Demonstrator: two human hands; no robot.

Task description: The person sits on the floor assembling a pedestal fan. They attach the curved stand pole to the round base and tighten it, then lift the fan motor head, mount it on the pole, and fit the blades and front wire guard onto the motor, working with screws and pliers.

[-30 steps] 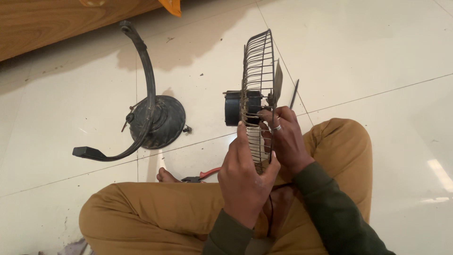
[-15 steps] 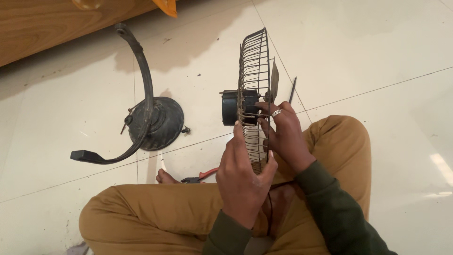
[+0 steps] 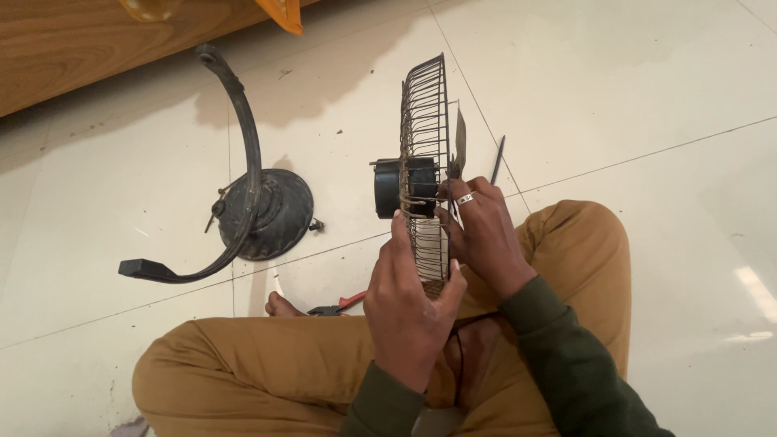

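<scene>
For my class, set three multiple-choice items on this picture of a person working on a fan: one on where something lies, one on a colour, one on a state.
1. Where does the curved fan stand with its round base lie?
A. on the floor to the person's left
B. on the person's lap
C. on the wooden furniture

2. What colour are the person's trousers?
A. blue
B. tan
C. white

3. How is the wire fan guard placed?
A. flat on the floor
B. fixed on the stand
C. held on edge in both hands

Answers:
1 A, it rests on the tiles left of the knees.
2 B, both folded legs show tan cloth.
3 C, the left hand grips its lower rim and the right hand is at the hub by the motor.
</scene>
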